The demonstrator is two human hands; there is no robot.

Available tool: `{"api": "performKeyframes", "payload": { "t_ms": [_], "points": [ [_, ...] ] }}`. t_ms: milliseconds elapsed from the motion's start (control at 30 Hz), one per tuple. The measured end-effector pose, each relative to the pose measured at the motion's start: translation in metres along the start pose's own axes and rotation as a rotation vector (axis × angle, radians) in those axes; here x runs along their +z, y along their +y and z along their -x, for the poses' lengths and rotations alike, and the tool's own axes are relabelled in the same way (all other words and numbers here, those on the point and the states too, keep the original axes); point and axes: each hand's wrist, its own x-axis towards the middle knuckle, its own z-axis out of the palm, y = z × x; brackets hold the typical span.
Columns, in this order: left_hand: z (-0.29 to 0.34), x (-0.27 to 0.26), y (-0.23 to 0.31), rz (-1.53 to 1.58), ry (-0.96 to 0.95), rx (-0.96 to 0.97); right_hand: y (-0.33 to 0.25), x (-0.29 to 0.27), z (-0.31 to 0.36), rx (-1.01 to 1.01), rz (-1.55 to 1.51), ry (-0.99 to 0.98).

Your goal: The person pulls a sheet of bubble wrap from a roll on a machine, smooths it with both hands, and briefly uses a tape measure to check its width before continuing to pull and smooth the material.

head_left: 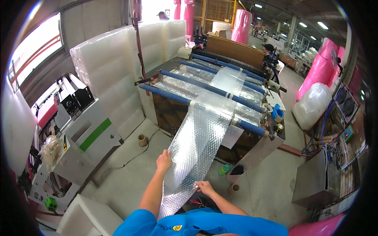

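A long strip of silvery bubble wrap [201,129] comes over the blue rollers [169,95] of a machine and slopes down to my body. My left hand [164,160] is closed at the strip's left edge, about halfway down. Lower, my right hand [203,188] pinches the right edge between thumb and fingers. Between my hands the wrap hangs slack and slightly creased, its lower end reaching my blue shirt. Further up, a clearer stretch of film [228,80] lies over the rollers.
Left stands a white machine [84,137] with a green stripe. Wrapped white stacks [110,67] rise behind. Cardboard tubes [142,139] and a green bottle [224,169] are on the floor. Blue tape [277,114] sits at the machine's right corner; pink rolls [321,70] stand beyond.
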Motion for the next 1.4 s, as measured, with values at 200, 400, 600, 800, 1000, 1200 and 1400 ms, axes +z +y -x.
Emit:
{"api": "performKeyframes", "payload": {
  "t_ms": [200,400,600,800,1000,1200,1400],
  "points": [
    [-0.06,0.0,0.04,0.09,-0.058,0.028,-0.033,-0.026,-0.032,-0.123,-0.073,0.171],
    [-0.081,-0.002,0.078,0.329,-0.021,0.012,-0.05,-0.062,-0.073,-0.382,0.099,0.504],
    [-0.054,0.013,0.02,0.263,-0.373,-0.042,-0.109,-0.043,-0.064,-0.455,-0.294,0.618],
    [-0.009,-0.006,0.009,0.206,-0.217,-0.02,-0.005,-0.017,-0.055,-0.358,0.064,0.461],
    [0.003,-0.048,0.001,0.274,-0.031,0.069,-0.049,0.032,0.022,-0.166,-0.068,0.086],
    [-0.002,-0.06,0.004,0.454,-0.107,0.026,-0.062,0.039,0.032,-0.208,-0.159,0.055],
    [-0.005,-0.038,0.003,0.368,-0.073,0.115,-0.023,0.034,0.009,-0.252,-0.055,0.166]
  ]
}}
